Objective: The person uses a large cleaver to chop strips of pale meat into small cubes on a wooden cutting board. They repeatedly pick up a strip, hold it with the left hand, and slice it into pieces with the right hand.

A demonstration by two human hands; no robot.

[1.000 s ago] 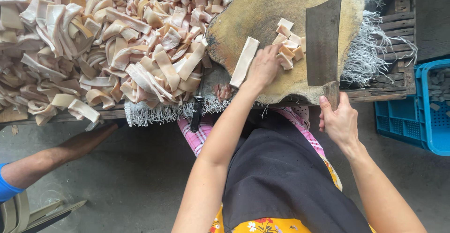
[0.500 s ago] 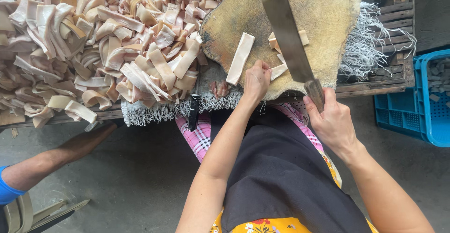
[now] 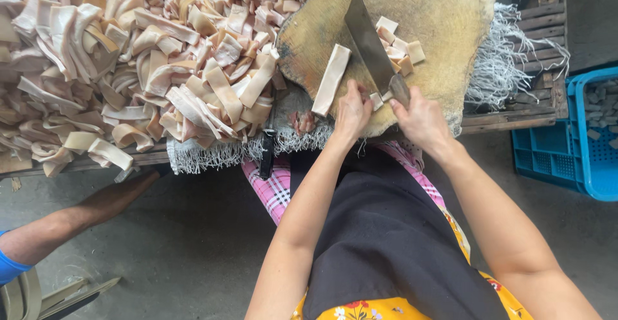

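Observation:
My right hand [image 3: 421,119] grips the handle of a broad steel cleaver [image 3: 370,43], whose blade lies slanted across the round wooden chopping block [image 3: 444,17]. My left hand [image 3: 352,111] presses down on a small piece at the block's near edge, next to the blade. A long pale strip [image 3: 331,80] lies on the block just left of that hand. Several cut pale chunks [image 3: 399,43] sit right of the blade.
A big heap of pale strips and chunks [image 3: 135,62] covers the bench at left, on a fringed white cloth [image 3: 225,152]. A blue plastic crate [image 3: 573,133] stands at right. Another person's arm [image 3: 71,220] reaches in at lower left. A dark tool [image 3: 266,154] hangs at the bench edge.
The cleaver has swung from lying flat on the right of the block to slanting down beside my left hand. My left hand has drawn back from the long strip to the block's near edge.

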